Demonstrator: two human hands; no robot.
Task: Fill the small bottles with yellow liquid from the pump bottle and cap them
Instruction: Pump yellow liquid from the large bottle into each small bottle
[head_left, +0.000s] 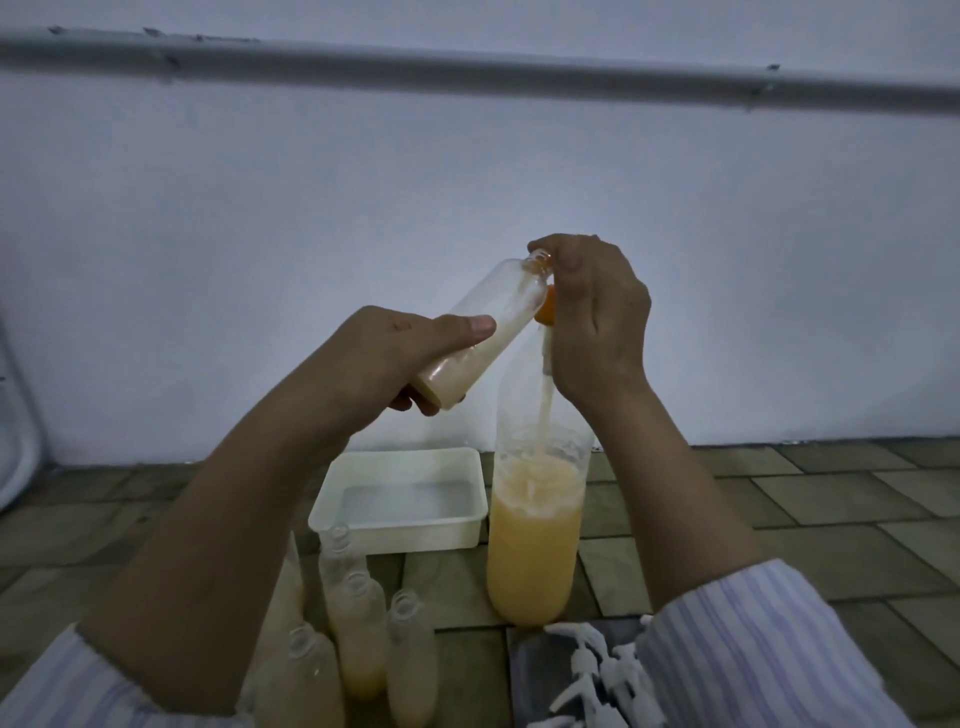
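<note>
My left hand grips a small clear bottle, tilted with its open neck up and to the right against the pump nozzle; a little pale yellow liquid sits at its bottom. My right hand wraps over the orange pump head of the tall pump bottle, which stands on the floor about half full of yellow liquid. Several small bottles with open necks stand in front at the lower left, some holding yellow liquid. White pump caps lie in a pile at the lower right.
A white rectangular plastic tray sits on the tiled floor behind the small bottles, left of the pump bottle. A pale wall with a horizontal pipe rises close behind. Striped sleeves cover both forearms near the bottom edge.
</note>
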